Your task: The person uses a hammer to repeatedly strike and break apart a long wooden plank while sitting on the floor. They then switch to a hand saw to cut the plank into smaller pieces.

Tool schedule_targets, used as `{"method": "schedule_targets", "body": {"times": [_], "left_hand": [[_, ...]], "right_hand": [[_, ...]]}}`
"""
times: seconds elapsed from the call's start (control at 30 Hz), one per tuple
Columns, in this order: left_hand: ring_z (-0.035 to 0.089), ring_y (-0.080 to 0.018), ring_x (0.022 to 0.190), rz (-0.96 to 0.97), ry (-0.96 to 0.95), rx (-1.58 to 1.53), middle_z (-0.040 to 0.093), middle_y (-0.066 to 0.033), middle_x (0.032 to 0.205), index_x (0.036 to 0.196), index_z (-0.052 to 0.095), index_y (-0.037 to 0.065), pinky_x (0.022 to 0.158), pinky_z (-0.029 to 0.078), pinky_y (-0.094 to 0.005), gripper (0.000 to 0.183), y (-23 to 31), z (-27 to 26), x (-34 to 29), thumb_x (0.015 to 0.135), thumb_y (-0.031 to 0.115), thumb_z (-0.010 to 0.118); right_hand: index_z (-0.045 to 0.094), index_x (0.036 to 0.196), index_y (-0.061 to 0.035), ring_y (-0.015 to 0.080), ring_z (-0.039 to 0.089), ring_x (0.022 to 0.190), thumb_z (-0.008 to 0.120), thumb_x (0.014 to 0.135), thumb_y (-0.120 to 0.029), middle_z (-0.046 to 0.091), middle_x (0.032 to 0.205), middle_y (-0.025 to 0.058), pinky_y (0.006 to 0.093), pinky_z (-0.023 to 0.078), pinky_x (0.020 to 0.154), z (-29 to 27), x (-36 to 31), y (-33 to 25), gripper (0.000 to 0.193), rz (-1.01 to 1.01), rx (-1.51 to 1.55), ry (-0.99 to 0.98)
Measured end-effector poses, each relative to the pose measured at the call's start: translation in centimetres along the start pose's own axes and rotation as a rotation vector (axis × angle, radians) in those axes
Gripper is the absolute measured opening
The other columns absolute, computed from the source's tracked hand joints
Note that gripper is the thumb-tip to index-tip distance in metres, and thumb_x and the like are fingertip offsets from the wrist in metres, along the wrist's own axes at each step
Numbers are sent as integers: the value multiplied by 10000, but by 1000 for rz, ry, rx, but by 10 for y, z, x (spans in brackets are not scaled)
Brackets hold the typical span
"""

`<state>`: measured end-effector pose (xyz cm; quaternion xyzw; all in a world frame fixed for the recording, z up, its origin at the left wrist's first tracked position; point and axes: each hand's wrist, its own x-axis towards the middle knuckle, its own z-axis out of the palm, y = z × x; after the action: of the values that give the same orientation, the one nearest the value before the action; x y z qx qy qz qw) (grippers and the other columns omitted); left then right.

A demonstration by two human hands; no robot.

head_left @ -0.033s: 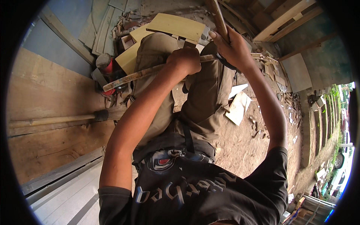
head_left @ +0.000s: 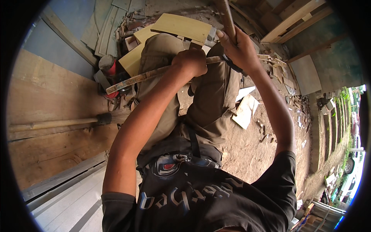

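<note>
My left hand (head_left: 190, 62) is closed in a fist around a long, narrow wooden strip (head_left: 135, 79). The strip slants across my knees, its worn left end sticking out past the left leg. To the right and a little higher, my right hand (head_left: 243, 50) grips a round wooden handle (head_left: 225, 17), thumb laid along its side. The handle runs up to the top edge, so I cannot see its far end. Under the right hand lies a dark curved thing (head_left: 234, 65), too hidden to name.
Pale yellow boards (head_left: 181, 27) lie beyond my knees among wood scraps. A red container (head_left: 108, 65) stands to the left, above a broom (head_left: 104, 118) by the plank wall. Broken white board (head_left: 246, 110) lies on the dirt floor at right. Timber (head_left: 295, 19) is stacked at upper right.
The upper part of the wooden handle has shifted slightly to the right. My left hand and the wooden strip stay in place.
</note>
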<state>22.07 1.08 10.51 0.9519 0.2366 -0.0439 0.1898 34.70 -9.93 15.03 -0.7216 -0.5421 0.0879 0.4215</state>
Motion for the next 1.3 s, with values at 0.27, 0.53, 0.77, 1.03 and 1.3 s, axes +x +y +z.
{"method": "schedule_targets", "body": {"times": [0.27,0.53,0.77,1.03,1.3], "left_hand": [[687,-321,975,7,17,22,685,-191,1073,1035,687,7,828,558,-423,297,-3,1,0,790,148,596],[679,-325,997,3,35,20,681,-196,1075,1053,677,-4,835,556,-426,317,-3,-1,-3,790,156,603],[663,-336,1031,39,24,-25,671,-206,1091,1072,666,-1,873,543,-435,336,-7,2,0,795,177,601],[654,-294,683,114,-166,-141,662,-151,692,847,700,20,663,504,-447,316,-29,-1,21,826,330,644],[628,-276,625,213,-149,-156,651,-145,657,786,689,4,635,472,-423,351,-29,15,35,835,352,676]], "right_hand": [[584,839,-12,95,511,593,594,949,-473,525,607,20,301,426,552,3,2,-1,474,15,31,-28],[473,743,-69,42,401,527,546,989,-408,453,605,-32,220,312,462,6,-1,15,425,-79,287,27],[467,738,-58,62,407,529,560,980,-402,469,634,4,226,315,466,7,-15,31,431,-303,360,6],[423,692,-77,85,341,425,506,951,-558,363,530,-9,267,251,366,9,-18,29,552,-464,611,137],[376,716,-120,90,231,409,304,982,-635,261,532,-25,271,207,365,-12,-23,39,584,-74,829,367]]}}
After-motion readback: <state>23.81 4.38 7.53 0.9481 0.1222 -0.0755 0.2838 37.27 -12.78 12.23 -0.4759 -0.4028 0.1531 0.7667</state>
